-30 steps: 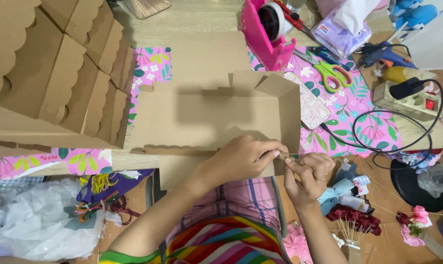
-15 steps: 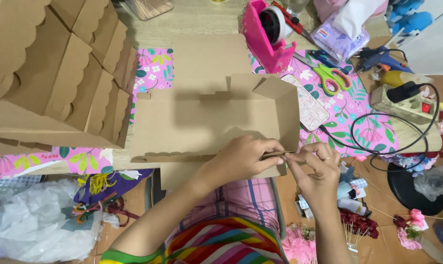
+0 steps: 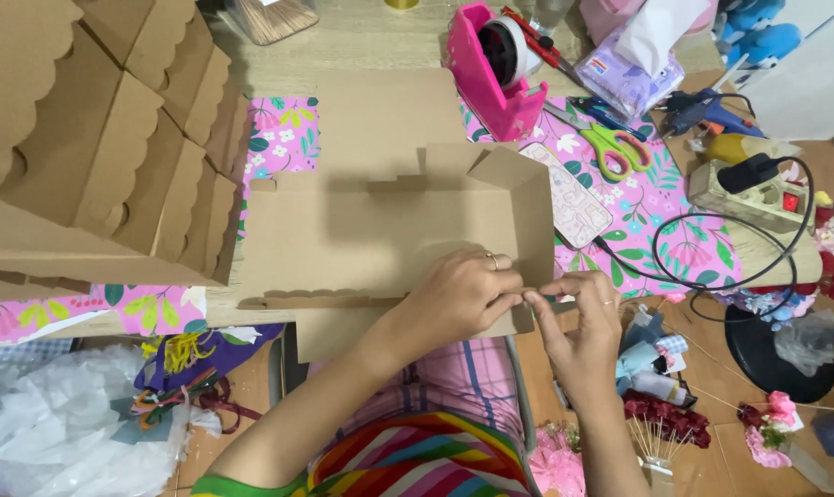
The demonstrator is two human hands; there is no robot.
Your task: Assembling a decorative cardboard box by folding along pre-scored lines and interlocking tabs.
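Observation:
A flat brown cardboard box blank (image 3: 380,230) with scalloped edges lies partly folded on the table in front of me. My left hand (image 3: 458,294) rests on its near right corner, fingers curled and pinching the cardboard edge. My right hand (image 3: 578,317) meets it from the right, thumb and fingers pinched at the same corner flap. The fingertips of both hands touch at the box's front right corner. The right side wall of the box (image 3: 527,216) stands upright.
A stack of folded scalloped boxes (image 3: 95,147) fills the left. A pink tape dispenser (image 3: 500,69), green scissors (image 3: 619,147), a glue gun (image 3: 702,110), a power strip (image 3: 757,198) with black cable and a phone (image 3: 573,193) sit right. Plastic bags (image 3: 58,433) lie lower left; small flowers (image 3: 665,419) lower right.
My right hand has risen slightly and closed in on the left hand at the box corner. The left hand stays on the front right corner; the box has hardly moved.

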